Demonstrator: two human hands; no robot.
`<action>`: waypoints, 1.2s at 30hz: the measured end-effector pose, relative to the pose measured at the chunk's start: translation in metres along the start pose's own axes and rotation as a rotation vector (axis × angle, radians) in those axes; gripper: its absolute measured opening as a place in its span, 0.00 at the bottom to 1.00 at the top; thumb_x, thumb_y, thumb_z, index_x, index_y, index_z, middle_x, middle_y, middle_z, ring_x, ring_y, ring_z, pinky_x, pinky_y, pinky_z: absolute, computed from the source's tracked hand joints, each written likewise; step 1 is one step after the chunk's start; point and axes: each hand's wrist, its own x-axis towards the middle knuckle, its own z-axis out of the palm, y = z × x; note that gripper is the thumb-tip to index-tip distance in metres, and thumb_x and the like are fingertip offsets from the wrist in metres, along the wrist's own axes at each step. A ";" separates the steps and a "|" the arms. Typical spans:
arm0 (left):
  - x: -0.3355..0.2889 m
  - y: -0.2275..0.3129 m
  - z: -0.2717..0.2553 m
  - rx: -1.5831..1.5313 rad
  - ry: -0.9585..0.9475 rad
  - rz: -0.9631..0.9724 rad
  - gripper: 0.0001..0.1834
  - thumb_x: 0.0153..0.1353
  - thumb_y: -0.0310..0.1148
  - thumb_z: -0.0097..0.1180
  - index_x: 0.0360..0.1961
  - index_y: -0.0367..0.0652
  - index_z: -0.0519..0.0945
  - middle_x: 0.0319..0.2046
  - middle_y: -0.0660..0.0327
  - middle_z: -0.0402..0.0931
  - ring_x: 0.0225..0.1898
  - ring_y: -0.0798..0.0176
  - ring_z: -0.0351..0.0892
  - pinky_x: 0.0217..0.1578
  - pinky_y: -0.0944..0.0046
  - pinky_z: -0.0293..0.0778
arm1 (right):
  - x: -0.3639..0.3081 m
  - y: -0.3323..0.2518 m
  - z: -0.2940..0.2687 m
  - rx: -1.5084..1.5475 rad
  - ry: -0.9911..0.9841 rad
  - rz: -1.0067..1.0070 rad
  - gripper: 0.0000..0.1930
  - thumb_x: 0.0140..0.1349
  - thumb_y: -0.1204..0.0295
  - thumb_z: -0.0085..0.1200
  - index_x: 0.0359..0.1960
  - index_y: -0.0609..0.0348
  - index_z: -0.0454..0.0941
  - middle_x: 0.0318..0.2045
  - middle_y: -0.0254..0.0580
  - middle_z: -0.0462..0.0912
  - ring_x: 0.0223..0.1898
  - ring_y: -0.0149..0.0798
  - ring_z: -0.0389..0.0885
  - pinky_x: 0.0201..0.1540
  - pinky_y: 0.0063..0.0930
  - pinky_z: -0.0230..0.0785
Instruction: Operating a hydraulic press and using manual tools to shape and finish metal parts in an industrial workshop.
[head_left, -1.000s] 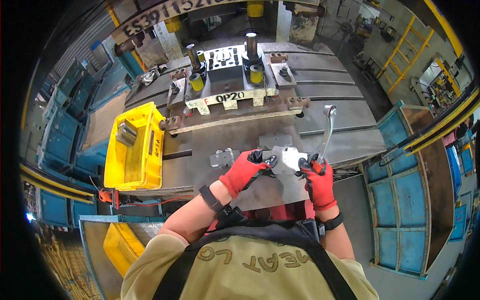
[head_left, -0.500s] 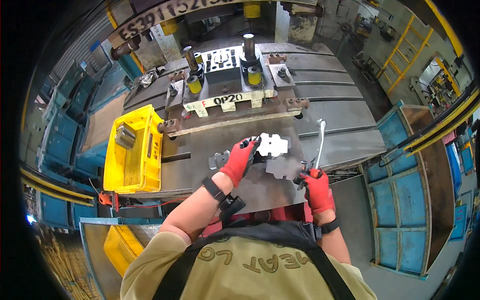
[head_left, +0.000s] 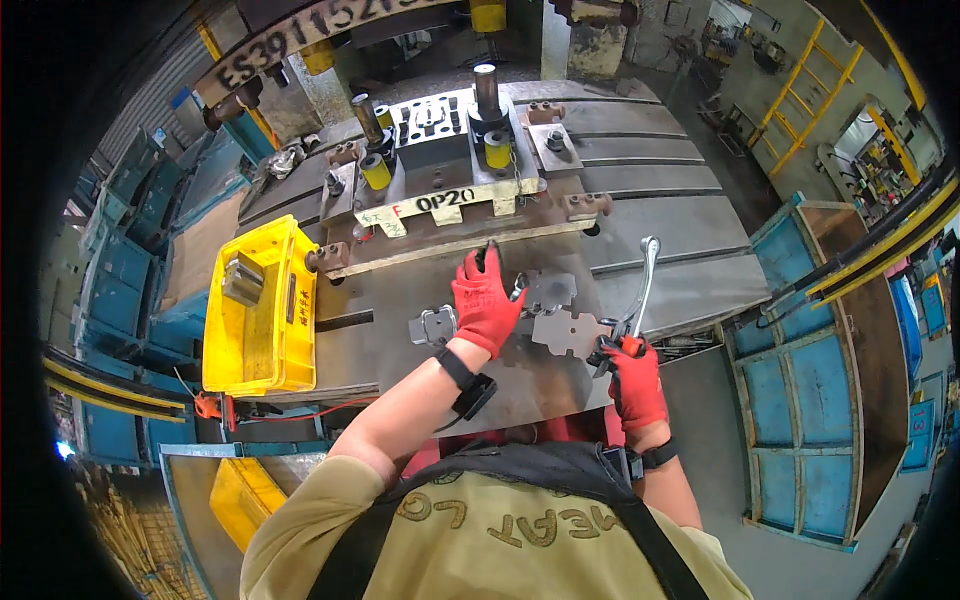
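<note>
My left hand point(head_left: 485, 305), in a red glove with dark fingertips, is over the plate in front of the die. Its fingers are apart and nothing shows in them. Just right of it lies a flat notched metal plate point(head_left: 553, 291), with a second such plate point(head_left: 568, 333) nearer to me. A smaller formed metal piece point(head_left: 432, 326) lies left of my left wrist. My right hand point(head_left: 634, 380), gloved the same way, is closed around a long silver wrench-like tool point(head_left: 643, 285), whose rounded end points up and away. Its lower end is hidden by the fingers.
Beyond my hands stands a die set point(head_left: 440, 180) with posts and yellow cylinders, bolted to the slotted press bed point(head_left: 670, 225). A yellow crate point(head_left: 265, 360) with a metal block point(head_left: 243, 278) is at the left. Blue bins point(head_left: 790, 400) stand right.
My left hand has moved away from the notched plate, up and slightly left toward the die. The plate no longer gleams white. My right hand still grips the tool in nearly the same place.
</note>
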 end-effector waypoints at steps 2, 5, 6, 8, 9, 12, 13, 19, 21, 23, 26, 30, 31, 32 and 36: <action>-0.006 -0.012 -0.002 -0.273 -0.109 0.030 0.19 0.42 0.35 0.50 0.37 0.39 0.67 0.33 0.55 0.65 0.35 0.56 0.65 0.35 0.64 0.62 | 0.001 -0.005 0.006 -0.022 0.004 0.012 0.13 0.38 0.81 0.52 0.29 0.66 0.67 0.21 0.31 0.69 0.21 0.24 0.66 0.24 0.15 0.59; -0.004 -0.007 -0.026 -0.856 -0.558 -0.048 0.14 0.46 0.30 0.47 0.35 0.38 0.68 0.29 0.60 0.67 0.32 0.65 0.65 0.34 0.69 0.62 | 0.005 -0.010 0.010 -0.004 -0.037 -0.022 0.14 0.39 0.80 0.52 0.31 0.66 0.66 0.22 0.32 0.70 0.22 0.24 0.67 0.25 0.16 0.60; -0.003 -0.005 -0.037 -1.149 -0.894 -0.168 0.11 0.47 0.28 0.45 0.34 0.37 0.69 0.27 0.62 0.68 0.30 0.70 0.65 0.33 0.72 0.62 | 0.007 -0.010 0.012 -0.007 -0.048 -0.024 0.14 0.39 0.80 0.52 0.31 0.66 0.66 0.22 0.32 0.70 0.22 0.24 0.67 0.25 0.16 0.60; -0.003 -0.006 -0.042 -1.216 -0.844 -0.206 0.08 0.49 0.29 0.44 0.30 0.36 0.70 0.24 0.66 0.69 0.28 0.75 0.62 0.31 0.73 0.62 | 0.012 -0.009 0.014 -0.002 -0.126 -0.057 0.14 0.41 0.78 0.52 0.32 0.66 0.66 0.21 0.32 0.70 0.22 0.24 0.67 0.26 0.15 0.61; 0.001 -0.009 -0.047 -1.167 -0.713 -0.285 0.08 0.49 0.29 0.43 0.29 0.36 0.70 0.23 0.66 0.69 0.27 0.75 0.63 0.30 0.73 0.62 | 0.015 -0.007 0.014 -0.005 -0.143 -0.064 0.14 0.41 0.78 0.52 0.32 0.66 0.66 0.21 0.32 0.70 0.22 0.24 0.67 0.26 0.15 0.61; 0.011 -0.030 -0.038 -1.112 -0.496 -0.402 0.07 0.49 0.28 0.43 0.27 0.36 0.70 0.20 0.67 0.67 0.23 0.76 0.62 0.25 0.74 0.63 | 0.012 0.003 0.011 0.010 -0.279 -0.002 0.08 0.43 0.75 0.51 0.26 0.63 0.67 0.17 0.29 0.67 0.20 0.22 0.64 0.24 0.16 0.59; 0.013 -0.038 -0.036 -1.083 -0.458 -0.380 0.06 0.49 0.28 0.44 0.26 0.36 0.70 0.19 0.67 0.66 0.22 0.76 0.61 0.23 0.74 0.63 | 0.008 0.003 0.011 -0.115 -0.354 0.006 0.07 0.44 0.74 0.50 0.22 0.61 0.65 0.15 0.28 0.65 0.19 0.22 0.62 0.23 0.16 0.58; 0.022 -0.051 -0.038 -1.171 -0.461 -0.404 0.05 0.48 0.26 0.44 0.28 0.37 0.70 0.20 0.67 0.67 0.21 0.75 0.65 0.21 0.74 0.64 | 0.002 -0.010 0.031 -0.492 -0.465 -0.052 0.06 0.45 0.73 0.49 0.18 0.56 0.64 0.13 0.25 0.62 0.15 0.20 0.57 0.16 0.15 0.52; 0.020 -0.061 -0.035 -1.163 -0.241 -0.415 0.06 0.48 0.25 0.44 0.30 0.38 0.70 0.20 0.66 0.67 0.19 0.74 0.67 0.20 0.75 0.64 | 0.010 -0.013 0.034 -0.411 -0.487 -0.060 0.06 0.46 0.72 0.49 0.19 0.57 0.64 0.14 0.25 0.62 0.15 0.20 0.57 0.17 0.15 0.53; 0.020 -0.077 -0.045 -1.216 -0.185 -0.469 0.07 0.49 0.26 0.44 0.31 0.39 0.69 0.20 0.65 0.68 0.19 0.74 0.67 0.20 0.75 0.64 | 0.022 -0.027 0.042 -0.283 -0.537 -0.011 0.06 0.47 0.70 0.48 0.22 0.57 0.65 0.16 0.27 0.63 0.16 0.21 0.59 0.18 0.16 0.55; 0.013 -0.101 -0.080 -1.375 -0.145 -0.651 0.08 0.51 0.27 0.42 0.34 0.40 0.69 0.23 0.62 0.70 0.20 0.73 0.69 0.19 0.76 0.63 | 0.049 -0.061 0.071 -0.157 -0.670 -0.101 0.06 0.48 0.67 0.47 0.22 0.53 0.65 0.15 0.25 0.64 0.18 0.20 0.62 0.19 0.17 0.56; -0.022 -0.136 -0.105 -1.261 -0.181 -0.792 0.09 0.51 0.28 0.41 0.34 0.38 0.69 0.25 0.61 0.71 0.22 0.70 0.70 0.22 0.75 0.65 | 0.094 -0.102 0.116 -0.171 -0.678 -0.142 0.10 0.51 0.60 0.42 0.23 0.52 0.66 0.12 0.25 0.63 0.11 0.22 0.58 0.13 0.17 0.51; -0.033 -0.144 -0.112 -1.196 -0.172 -0.804 0.09 0.51 0.28 0.43 0.33 0.38 0.69 0.24 0.62 0.71 0.23 0.70 0.70 0.23 0.74 0.66 | 0.106 -0.107 0.126 -0.168 -0.682 -0.149 0.10 0.51 0.60 0.42 0.23 0.52 0.66 0.12 0.25 0.63 0.11 0.22 0.58 0.13 0.17 0.51; -0.044 -0.151 -0.118 -1.133 -0.164 -0.816 0.08 0.50 0.28 0.44 0.33 0.37 0.69 0.24 0.63 0.71 0.23 0.71 0.70 0.23 0.74 0.66 | 0.122 -0.108 0.137 -0.170 -0.689 -0.111 0.12 0.52 0.59 0.41 0.23 0.53 0.67 0.13 0.25 0.64 0.12 0.22 0.59 0.14 0.16 0.50; -0.095 -0.182 -0.139 -1.123 -0.285 -1.106 0.09 0.49 0.33 0.47 0.28 0.38 0.71 0.22 0.64 0.71 0.25 0.71 0.70 0.26 0.74 0.66 | 0.149 -0.105 0.178 -0.283 -0.703 -0.126 0.16 0.52 0.56 0.39 0.17 0.54 0.68 0.09 0.29 0.63 0.10 0.25 0.59 0.13 0.16 0.49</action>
